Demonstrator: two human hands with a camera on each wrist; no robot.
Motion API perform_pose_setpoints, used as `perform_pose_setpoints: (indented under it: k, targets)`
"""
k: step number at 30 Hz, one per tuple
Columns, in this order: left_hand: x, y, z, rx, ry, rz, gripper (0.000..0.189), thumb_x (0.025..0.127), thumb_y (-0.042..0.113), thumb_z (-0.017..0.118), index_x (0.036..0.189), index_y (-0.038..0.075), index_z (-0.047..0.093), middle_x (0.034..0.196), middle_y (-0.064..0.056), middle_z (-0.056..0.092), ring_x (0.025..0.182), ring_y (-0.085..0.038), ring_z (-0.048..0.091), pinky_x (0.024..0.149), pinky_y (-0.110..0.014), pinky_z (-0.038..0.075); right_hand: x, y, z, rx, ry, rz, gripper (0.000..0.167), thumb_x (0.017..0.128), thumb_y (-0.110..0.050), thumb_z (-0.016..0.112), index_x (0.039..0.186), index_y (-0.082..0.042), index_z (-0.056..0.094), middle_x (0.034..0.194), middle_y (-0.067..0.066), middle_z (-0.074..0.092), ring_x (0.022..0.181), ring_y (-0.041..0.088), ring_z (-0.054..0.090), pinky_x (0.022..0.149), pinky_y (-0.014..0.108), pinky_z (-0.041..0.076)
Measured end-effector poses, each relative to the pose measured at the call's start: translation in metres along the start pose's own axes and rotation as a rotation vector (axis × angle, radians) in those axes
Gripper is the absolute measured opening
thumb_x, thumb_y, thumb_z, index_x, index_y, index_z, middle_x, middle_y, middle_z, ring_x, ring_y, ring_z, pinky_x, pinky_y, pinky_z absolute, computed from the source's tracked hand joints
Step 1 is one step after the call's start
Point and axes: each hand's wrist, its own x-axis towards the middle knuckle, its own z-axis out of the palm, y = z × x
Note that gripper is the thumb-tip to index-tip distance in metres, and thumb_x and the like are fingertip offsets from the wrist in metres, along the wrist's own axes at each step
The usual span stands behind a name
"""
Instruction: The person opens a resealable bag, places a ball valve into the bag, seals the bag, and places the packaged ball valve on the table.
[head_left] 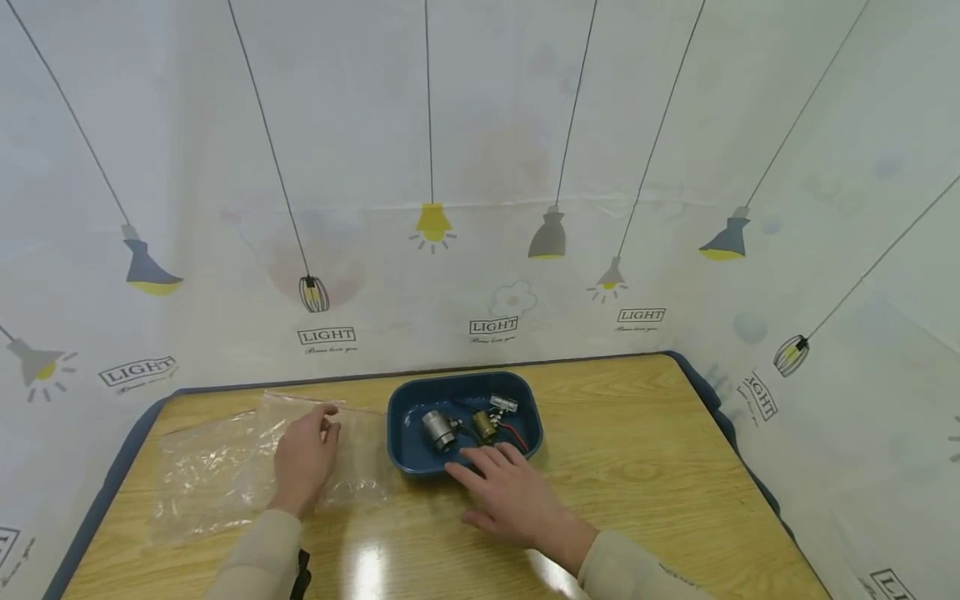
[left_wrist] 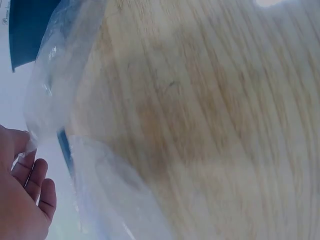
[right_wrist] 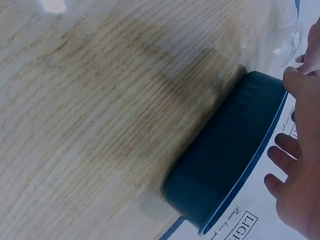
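Observation:
In the head view, my left hand [head_left: 303,458] is over clear zip bags [head_left: 202,479] lying at the table's left. The left wrist view shows its thumb and forefinger pinching the edge of one clear plastic bag [left_wrist: 60,80], the other fingers loosely bent. My right hand [head_left: 513,500] hovers at the near rim of a blue tray [head_left: 420,467], fingers spread and holding nothing. Inside the tray lie a silver valve fitting [head_left: 438,430], a brass valve [head_left: 484,427] and a small silver piece [head_left: 503,403]. A red lever [head_left: 515,435] shows beside the brass valve, partly near my fingers.
The wood-grain table [head_left: 637,467] extends to the right of the tray. White sheeting [head_left: 495,267] printed with lamps stands behind and at both sides. Dark blue edging [head_left: 720,408] runs along the table's border.

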Motion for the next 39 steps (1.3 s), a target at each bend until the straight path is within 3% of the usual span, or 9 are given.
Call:
perform_pose_setpoints:
  k: [4,10,19,30,39]
  targets:
    - [-0.002,0.001,-0.010,-0.006,0.020,0.008,0.041,0.092,0.017,0.064,0.130,0.006,0.053,0.095,-0.013,0.072,0.078,-0.031,0.066,0.062,-0.045,0.052,0.000,-0.001,0.000,0.014,-0.006,0.005,0.068,0.088,-0.057,0.062,0.145,-0.024,0.043,0.139,0.002,0.053,0.127,0.019,0.050,0.100,0.042,0.043]
    - [-0.010,0.010,-0.024,-0.028,0.098,0.055,0.046,0.089,0.018,0.066,0.131,0.004,0.053,0.092,-0.009,0.072,0.069,-0.025,0.061,0.061,-0.043,0.049,0.000,-0.002,0.001,0.009,-0.008,0.013,0.068,0.088,-0.057,0.062,0.145,-0.025,0.042,0.139,0.001,0.052,0.126,0.019,0.051,0.100,0.042,0.043]
    - [-0.032,0.022,-0.044,0.010,0.252,0.236,0.012,0.083,0.010,0.070,0.095,0.007,0.072,0.078,-0.005,0.073,0.064,-0.025,0.062,0.068,-0.051,0.047,0.003,-0.002,0.000,-0.007,0.012,0.028,0.069,0.086,-0.058,0.063,0.144,-0.025,0.043,0.140,0.001,0.051,0.127,0.019,0.050,0.102,0.042,0.041]
    - [-0.052,0.031,-0.056,0.005,0.268,0.415,0.010,0.078,0.009,0.075,0.085,0.014,0.071,0.077,0.002,0.072,0.075,-0.021,0.067,0.073,-0.050,0.050,0.007,-0.003,-0.010,-0.029,0.020,0.039,0.068,0.088,-0.058,0.060,0.146,-0.027,0.041,0.141,0.000,0.050,0.128,0.018,0.049,0.102,0.041,0.042]
    - [-0.062,0.038,-0.061,0.107,0.296,0.613,0.006,0.080,0.017,0.069,0.085,0.014,0.070,0.081,0.002,0.070,0.085,-0.025,0.065,0.081,-0.047,0.047,0.009,-0.003,-0.010,-0.024,0.036,0.040,0.066,0.090,-0.058,0.058,0.145,-0.026,0.042,0.142,0.001,0.050,0.128,0.019,0.050,0.103,0.041,0.041]
